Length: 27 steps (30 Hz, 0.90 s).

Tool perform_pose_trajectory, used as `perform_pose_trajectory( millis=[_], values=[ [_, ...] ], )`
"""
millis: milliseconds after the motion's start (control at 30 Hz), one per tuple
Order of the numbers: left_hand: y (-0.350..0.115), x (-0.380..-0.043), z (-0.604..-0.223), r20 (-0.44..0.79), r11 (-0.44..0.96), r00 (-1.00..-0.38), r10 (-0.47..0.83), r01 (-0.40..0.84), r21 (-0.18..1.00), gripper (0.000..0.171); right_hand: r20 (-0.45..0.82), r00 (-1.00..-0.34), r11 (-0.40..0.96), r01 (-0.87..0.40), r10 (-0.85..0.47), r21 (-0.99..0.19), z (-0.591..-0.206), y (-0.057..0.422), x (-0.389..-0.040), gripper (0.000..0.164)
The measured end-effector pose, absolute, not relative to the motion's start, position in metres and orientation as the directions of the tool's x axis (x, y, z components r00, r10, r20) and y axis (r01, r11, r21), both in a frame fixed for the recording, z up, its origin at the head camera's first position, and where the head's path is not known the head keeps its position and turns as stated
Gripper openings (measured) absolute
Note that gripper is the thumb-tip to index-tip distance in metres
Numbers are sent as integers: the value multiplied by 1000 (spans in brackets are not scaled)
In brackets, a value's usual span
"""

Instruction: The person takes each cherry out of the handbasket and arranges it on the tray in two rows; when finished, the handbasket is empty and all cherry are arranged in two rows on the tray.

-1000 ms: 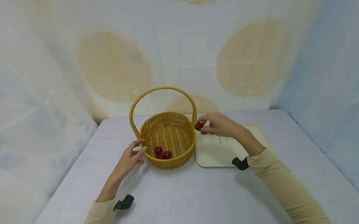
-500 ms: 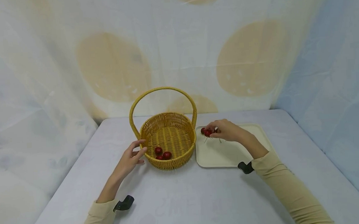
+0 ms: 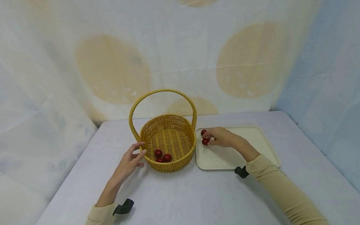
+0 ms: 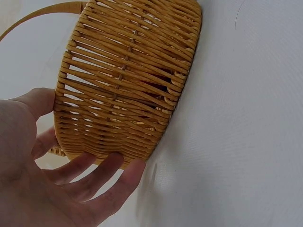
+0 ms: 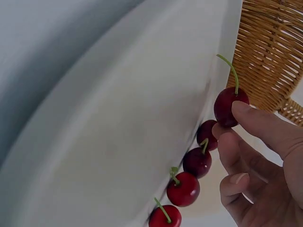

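Note:
My right hand (image 3: pixel 218 137) pinches a dark red cherry (image 5: pixel 228 108) between thumb and fingers, its green stem sticking out, over the left part of the cream tray (image 3: pixel 242 160). Close by in the right wrist view, several cherries (image 5: pixel 183 189) lie in a row along the tray's side; in the head view the hand hides most of them. At the left of a yellow wicker basket (image 3: pixel 169 166), my left hand (image 3: pixel 130 163) grips the wall, thumb at the rim and fingers against the weave (image 4: pixel 118 85). Inside the basket, 3 cherries (image 3: pixel 167 158) lie at the near side.
The basket's tall arched handle (image 3: pixel 161 90) rises over its middle. Basket and tray stand side by side on a table with a pale cloth (image 3: pixel 178 203). A patterned curtain (image 3: pixel 180 52) hangs behind, and more cloth (image 3: pixel 335 85) closes off the right side.
My right hand has moved from beside the basket rim to the right, then slightly left and nearer, with a cherry at its fingertips. My left hand stays on the basket.

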<state>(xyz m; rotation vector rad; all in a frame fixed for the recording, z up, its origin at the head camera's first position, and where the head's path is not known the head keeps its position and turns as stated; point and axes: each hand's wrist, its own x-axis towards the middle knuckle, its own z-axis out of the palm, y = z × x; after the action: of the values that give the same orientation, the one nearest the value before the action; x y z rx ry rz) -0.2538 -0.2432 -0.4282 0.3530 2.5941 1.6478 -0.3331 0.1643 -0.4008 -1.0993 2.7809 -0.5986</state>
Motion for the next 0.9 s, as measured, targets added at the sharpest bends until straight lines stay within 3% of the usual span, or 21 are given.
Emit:
perform_pose_trajectory(
  millis=[533,900],
  values=[
    [-242,-253,-428,66,406,-973,220,153,901,56,10,-751,709,-628,-661,-322,-405,159,-333,34],
    [-243,-252,-426,67,409,-975,214,152,900,56,58,-745,675,-633,-665,-380,-394,160,-333,31]
  ],
)
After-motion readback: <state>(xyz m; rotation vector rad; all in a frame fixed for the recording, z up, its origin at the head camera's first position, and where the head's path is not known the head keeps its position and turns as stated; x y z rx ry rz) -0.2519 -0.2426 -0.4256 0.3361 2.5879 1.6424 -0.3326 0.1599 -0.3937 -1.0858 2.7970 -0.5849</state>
